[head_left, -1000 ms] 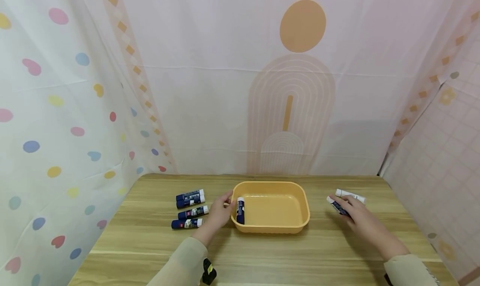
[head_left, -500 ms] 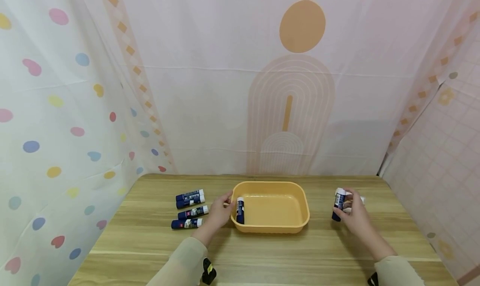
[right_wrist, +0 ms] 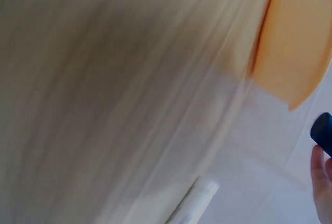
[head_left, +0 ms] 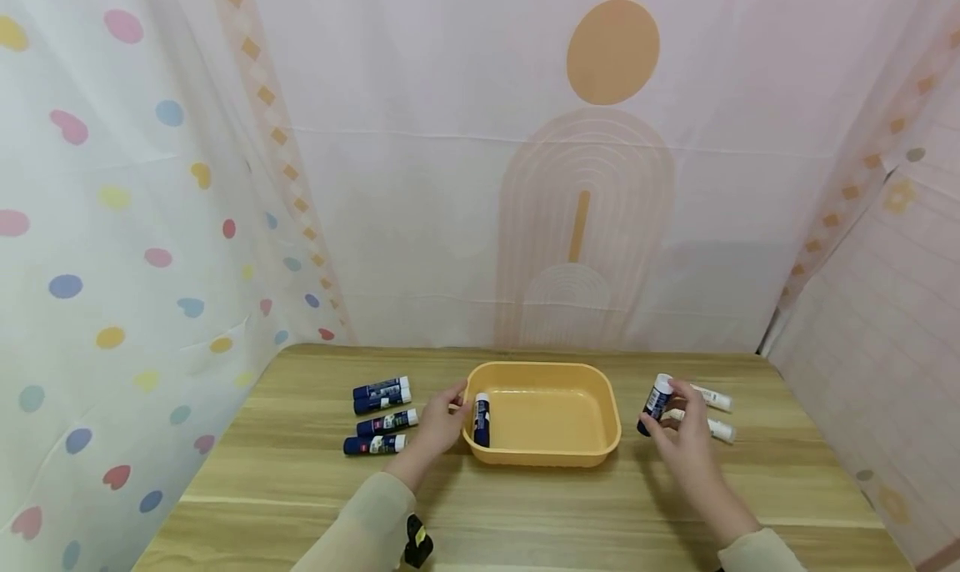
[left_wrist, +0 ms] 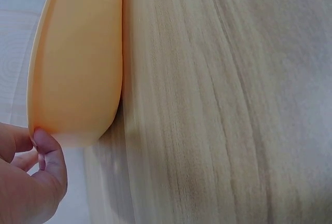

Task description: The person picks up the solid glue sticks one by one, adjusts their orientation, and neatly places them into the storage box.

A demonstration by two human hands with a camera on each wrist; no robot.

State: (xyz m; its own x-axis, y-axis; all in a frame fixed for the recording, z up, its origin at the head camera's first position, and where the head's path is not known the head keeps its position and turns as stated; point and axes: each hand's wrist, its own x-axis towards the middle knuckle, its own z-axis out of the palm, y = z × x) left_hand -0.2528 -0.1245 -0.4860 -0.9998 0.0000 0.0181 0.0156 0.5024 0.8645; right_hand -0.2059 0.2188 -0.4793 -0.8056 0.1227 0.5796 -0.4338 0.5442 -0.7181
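In the head view my left hand [head_left: 441, 422] grips the left rim of a yellow plastic tray [head_left: 542, 459]. The left wrist view shows the thumb and a finger of that hand [left_wrist: 39, 180] pinching the tray's edge [left_wrist: 78, 63]. Inside the tray, along its left wall, lies a navy glue stick [head_left: 482, 422] with a white end. To the right of the tray, my right hand [head_left: 692, 451] holds another navy glue stick [head_left: 656, 403], tilted, white end up, above the table. Its dark end [right_wrist: 322, 130] shows at the right wrist view's edge, partly cut off.
Left of the tray, several navy glue sticks [head_left: 386, 423] with white ends lie on the wooden table [head_left: 555, 514]. Two white tubes [head_left: 712, 398] lie behind the right hand, one partly covered by its fingers. Patterned curtains [head_left: 420, 222] hang around the table.
My right hand has lifted the navy glue stick off the right side, turned it more upright and moved left toward the tray, uncovering the white tubes. The left hand stays on the rim.
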